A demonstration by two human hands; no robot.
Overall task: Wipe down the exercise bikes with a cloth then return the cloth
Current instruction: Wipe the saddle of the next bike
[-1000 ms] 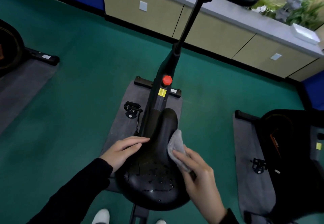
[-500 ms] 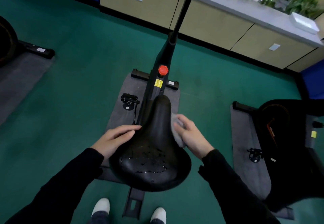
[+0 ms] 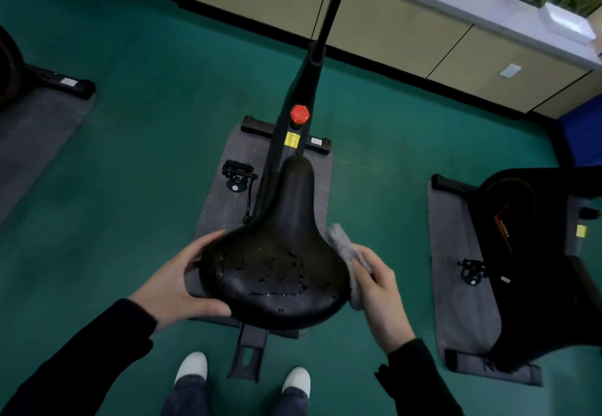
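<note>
Grey cloth [image 3: 344, 246] at centre right, bunched under curled fingers of right hand [image 3: 381, 288], pressed to right edge of wet saddle [image 3: 280, 259]. Left hand [image 3: 176, 285] clasps saddle's left edge, thumb and fingers spread. Grey mat [image 3: 228, 168] on green floor [image 3: 130, 155]; cabinets [image 3: 391, 34] along top. Since half second ago, cloth has slid toward wide end of saddle and left hand has changed from lying flat to clasping.

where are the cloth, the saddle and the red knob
cloth [image 3: 345, 246], head view, on the bunched grey part beside the saddle's right edge
saddle [image 3: 280, 252], head view, on the middle of its wet top
red knob [image 3: 300, 114], head view, on its centre
</note>
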